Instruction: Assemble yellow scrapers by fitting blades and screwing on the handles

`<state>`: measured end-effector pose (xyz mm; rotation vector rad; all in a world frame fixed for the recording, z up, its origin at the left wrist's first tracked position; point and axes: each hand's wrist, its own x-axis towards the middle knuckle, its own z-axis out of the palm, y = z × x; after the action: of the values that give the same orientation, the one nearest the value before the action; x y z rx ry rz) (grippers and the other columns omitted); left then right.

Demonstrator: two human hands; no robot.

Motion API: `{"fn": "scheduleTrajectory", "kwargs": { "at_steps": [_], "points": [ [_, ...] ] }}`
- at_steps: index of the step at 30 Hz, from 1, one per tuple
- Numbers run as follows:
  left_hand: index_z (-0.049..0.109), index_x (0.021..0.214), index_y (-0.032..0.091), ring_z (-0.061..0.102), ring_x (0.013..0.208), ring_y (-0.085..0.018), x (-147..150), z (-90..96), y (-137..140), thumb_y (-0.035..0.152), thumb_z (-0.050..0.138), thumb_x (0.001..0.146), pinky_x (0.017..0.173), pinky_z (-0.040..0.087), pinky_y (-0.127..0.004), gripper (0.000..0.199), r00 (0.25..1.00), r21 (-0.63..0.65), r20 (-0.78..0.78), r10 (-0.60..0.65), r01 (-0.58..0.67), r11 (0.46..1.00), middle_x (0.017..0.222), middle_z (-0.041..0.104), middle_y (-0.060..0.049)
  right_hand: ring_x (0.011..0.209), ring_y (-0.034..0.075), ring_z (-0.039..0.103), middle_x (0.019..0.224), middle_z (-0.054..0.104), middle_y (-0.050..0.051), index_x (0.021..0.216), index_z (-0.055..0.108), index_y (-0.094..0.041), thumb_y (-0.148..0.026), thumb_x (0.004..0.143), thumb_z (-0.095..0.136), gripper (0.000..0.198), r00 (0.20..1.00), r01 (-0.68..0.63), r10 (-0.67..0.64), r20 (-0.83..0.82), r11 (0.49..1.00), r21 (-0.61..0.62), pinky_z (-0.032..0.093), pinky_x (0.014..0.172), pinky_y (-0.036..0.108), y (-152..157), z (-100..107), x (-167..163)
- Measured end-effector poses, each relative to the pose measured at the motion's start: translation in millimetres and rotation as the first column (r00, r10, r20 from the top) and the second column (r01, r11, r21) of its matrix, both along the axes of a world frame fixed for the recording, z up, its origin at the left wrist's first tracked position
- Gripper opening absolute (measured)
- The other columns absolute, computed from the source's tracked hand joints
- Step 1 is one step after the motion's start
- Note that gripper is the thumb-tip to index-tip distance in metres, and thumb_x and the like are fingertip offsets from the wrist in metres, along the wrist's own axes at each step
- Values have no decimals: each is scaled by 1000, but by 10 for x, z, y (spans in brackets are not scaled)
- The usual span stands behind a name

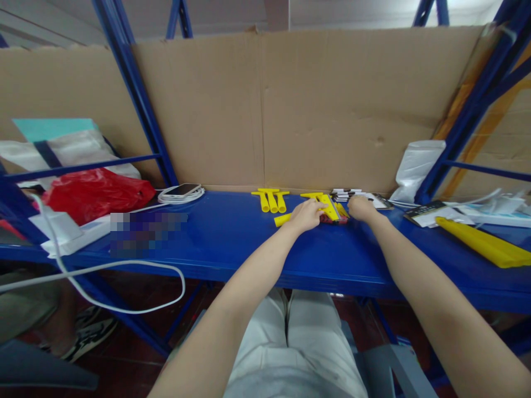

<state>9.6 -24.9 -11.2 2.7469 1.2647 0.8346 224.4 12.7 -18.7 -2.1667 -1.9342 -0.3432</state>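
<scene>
My left hand (306, 215) is wrapped around a yellow T-shaped scraper (331, 209). Its handle points left out of my grip, and its wide head lies to the right with a pale strip along the edge. Just right of that head, my right hand (362, 208) is closed with the fingers curled down; whatever it pinches is hidden. Small yellow and dark red pieces (341, 216) lie between my hands, partly covered. Behind my left hand, another yellow T-shaped piece (310, 195) rests near the cardboard. Several yellow T-shaped handles (271, 201) lie side by side farther left.
Black-and-white cards (379, 201) lie behind my right hand. At right are a long yellow piece (485, 243), a clear plastic bag (417, 168) and cables. A phone (185, 190), red bag (99, 193) and power strip (89, 235) are left. Cardboard (290, 110) backs the blue table (224, 237).
</scene>
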Motion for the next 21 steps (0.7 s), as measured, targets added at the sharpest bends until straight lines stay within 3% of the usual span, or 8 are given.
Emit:
{"fn": "scheduleTrajectory", "kwargs": {
  "at_steps": [4, 9, 21],
  "points": [
    [62, 117, 24, 58, 103, -20, 11, 3, -1, 23, 47, 88, 89, 45, -29, 33, 1000, 4, -28, 4, -4, 1000, 112, 61, -6, 96, 28, 57, 96, 63, 21, 89, 64, -7, -14, 82, 35, 30, 991, -131, 132, 9, 976, 174, 41, 84, 35, 15, 126, -48],
    [62, 117, 25, 58, 103, -19, 18, -1, -1, 23, 46, 88, 89, 46, -29, 33, 999, 16, -55, 2, -1, 1000, 111, 61, -5, 85, 26, 54, 86, 61, 16, 80, 61, -13, -18, 81, 37, 24, 918, -355, 396, -32, 853, 384, 41, 78, 36, 49, 150, -251],
    [61, 118, 26, 58, 103, -20, 5, 2, 10, 23, 44, 88, 89, 46, -30, 34, 998, 34, -61, 6, -4, 999, 111, 61, -5, 81, 24, 50, 83, 57, 13, 78, 57, -16, -19, 83, 39, 19, 840, -516, 539, 61, 760, 395, 40, 76, 36, 23, 76, -413]
  ]
}}
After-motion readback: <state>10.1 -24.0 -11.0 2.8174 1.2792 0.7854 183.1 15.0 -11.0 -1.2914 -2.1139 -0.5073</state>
